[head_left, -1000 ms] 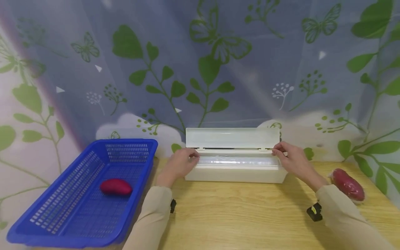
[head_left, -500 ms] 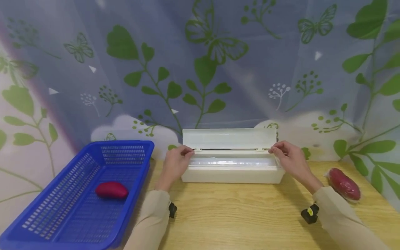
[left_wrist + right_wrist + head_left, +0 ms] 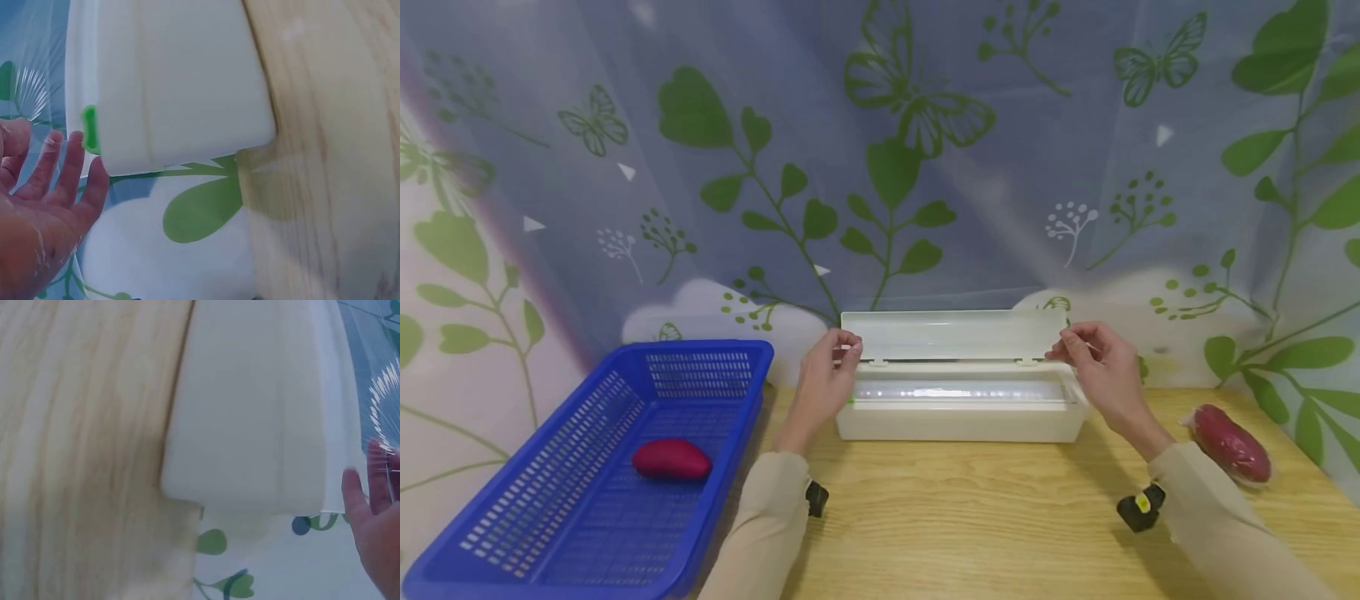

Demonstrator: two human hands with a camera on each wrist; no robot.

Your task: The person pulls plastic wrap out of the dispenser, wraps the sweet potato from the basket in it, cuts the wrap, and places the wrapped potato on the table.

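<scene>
A white cling film dispenser (image 3: 958,425) stands at the back of the table, its lid (image 3: 955,335) raised and a shiny roll inside. My left hand (image 3: 822,383) is above its left end, thumb and fingertips pinching a corner of clear cling film (image 3: 34,87). At the right end my right hand (image 3: 1108,379) pinches the other corner; the right wrist view shows the film (image 3: 384,387) creased and gathered toward its fingers. Between the hands the sheet is almost invisible in the head view. A green cutter slider (image 3: 90,130) sits on the dispenser's edge, close to the left fingertips.
To the left stands a blue plastic basket (image 3: 737,450) holding a red sweet potato (image 3: 672,460). Another one, a film-wrapped sweet potato (image 3: 1231,443), lies on the wooden table (image 3: 970,517) at right. A leaf-patterned curtain (image 3: 760,250) hangs right behind the dispenser.
Both hands have risen slightly from the dispenser's rear edge, still pinching the film and drawing it up. The dispenser, basket and sweet potatoes stay put; the head view has shifted a little.
</scene>
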